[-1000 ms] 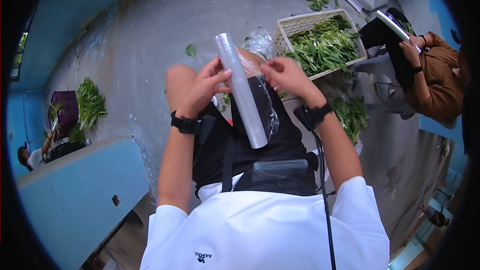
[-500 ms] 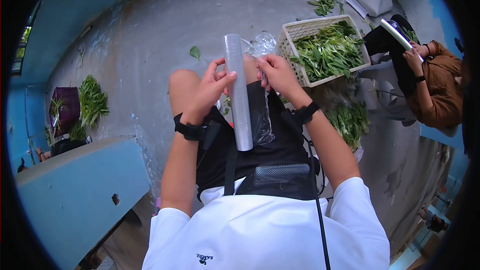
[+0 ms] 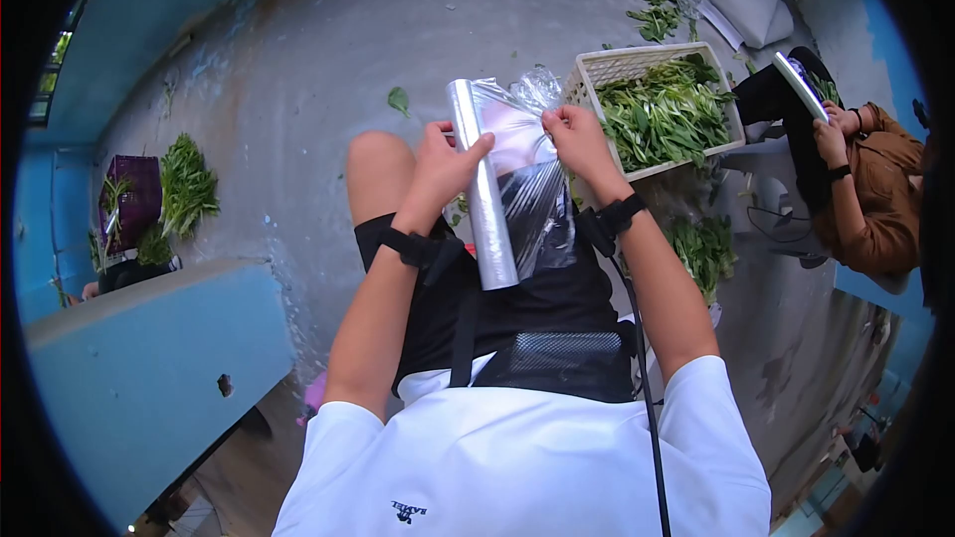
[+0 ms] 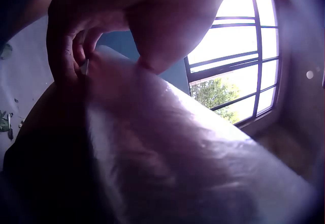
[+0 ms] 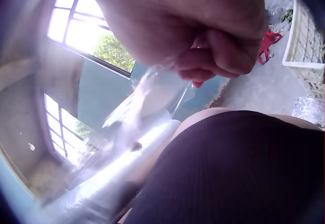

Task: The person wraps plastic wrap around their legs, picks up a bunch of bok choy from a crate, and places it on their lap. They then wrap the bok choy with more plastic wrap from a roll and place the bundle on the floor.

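A roll of clear plastic film [image 3: 487, 204] lies lengthwise above the lap. My left hand [image 3: 445, 167] grips the roll near its far end, thumb over the top; the left wrist view shows the thumb and curled fingers of that hand [image 4: 106, 36] around the roll [image 4: 167, 147]. My right hand [image 3: 585, 147] pinches the edge of a film sheet [image 3: 532, 189] stretched out to the right of the roll. In the right wrist view, the fingers of the right hand [image 5: 203, 41] are curled on the gathered film [image 5: 137, 99].
A cream crate [image 3: 637, 171] of cut greens stands beyond the right hand, with a leafy pile [image 3: 701, 249] below it. A person in brown [image 3: 875, 179] sits at the right holding another roll. At the left are a blue ledge [image 3: 169, 338] and a purple crate [image 3: 137, 201].
The right hand has closed on the film edge and moved right, drawing a wide sheet off the roll. The left hand still holds the roll, now tilted slightly.
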`<state>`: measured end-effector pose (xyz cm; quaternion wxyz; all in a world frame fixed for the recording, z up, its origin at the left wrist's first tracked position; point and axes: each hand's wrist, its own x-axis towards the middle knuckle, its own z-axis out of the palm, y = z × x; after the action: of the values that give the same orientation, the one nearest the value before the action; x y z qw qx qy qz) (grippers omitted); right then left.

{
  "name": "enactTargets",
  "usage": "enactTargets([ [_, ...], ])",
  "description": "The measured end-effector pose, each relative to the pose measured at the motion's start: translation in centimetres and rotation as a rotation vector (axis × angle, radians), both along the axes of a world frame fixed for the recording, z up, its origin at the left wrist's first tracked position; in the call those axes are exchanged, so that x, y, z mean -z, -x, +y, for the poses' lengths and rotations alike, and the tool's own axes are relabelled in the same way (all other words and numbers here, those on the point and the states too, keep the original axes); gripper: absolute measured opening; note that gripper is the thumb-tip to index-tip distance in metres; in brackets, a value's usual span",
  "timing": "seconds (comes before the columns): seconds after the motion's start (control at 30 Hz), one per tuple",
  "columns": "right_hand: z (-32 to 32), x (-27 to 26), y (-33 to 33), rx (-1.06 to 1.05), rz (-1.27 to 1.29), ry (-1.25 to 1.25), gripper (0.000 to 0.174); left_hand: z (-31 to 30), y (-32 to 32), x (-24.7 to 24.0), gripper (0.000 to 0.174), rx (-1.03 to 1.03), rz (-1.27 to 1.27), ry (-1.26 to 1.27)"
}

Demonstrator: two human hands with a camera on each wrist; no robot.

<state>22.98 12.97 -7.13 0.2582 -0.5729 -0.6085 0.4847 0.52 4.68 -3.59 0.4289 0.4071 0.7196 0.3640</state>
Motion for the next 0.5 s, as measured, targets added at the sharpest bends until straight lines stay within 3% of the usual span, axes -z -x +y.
enactTargets([
  [0.07, 0.6, 3.1, -0.4, -0.065, 0.008, -0.012, 0.035, -0.2, -0.5, -0.5, 0.083, 0.030, 0.156, -0.085],
  [0.17, 0.3, 3.3, -0.2, -0.056, 0.089, 0.047, 0.035, 0.0, 0.1, -1.3, 0.090, -0.049, 0.160, -0.009],
  [0.3, 0.1, 2.8, -0.2, -0.052, 0.043, -0.033, 0.034, -0.2, 1.6, 2.7, 0.086, -0.016, 0.199, -0.023],
  [0.33, 0.1, 3.1, -0.7, -0.055, 0.038, -0.032, 0.034, 0.1, 2.1, 1.0, 0.079, 0.189, -0.160, 0.251],
  [0.43, 0.7, 2.9, -1.3, -0.099, 0.225, 0.153, 0.033, -0.6, 1.4, 2.7, 0.076, 0.140, -0.225, 0.071],
  [0.47, 0.6, 2.8, -1.5, -0.069, 0.258, 0.176, 0.032, -0.7, 1.8, 2.9, 0.078, 0.089, -0.345, 0.241],
  [0.5, 0.5, 2.5, -1.6, -0.035, 0.290, 0.202, 0.032, -0.7, 1.9, 1.6, 0.078, 0.085, -0.353, 0.242],
])
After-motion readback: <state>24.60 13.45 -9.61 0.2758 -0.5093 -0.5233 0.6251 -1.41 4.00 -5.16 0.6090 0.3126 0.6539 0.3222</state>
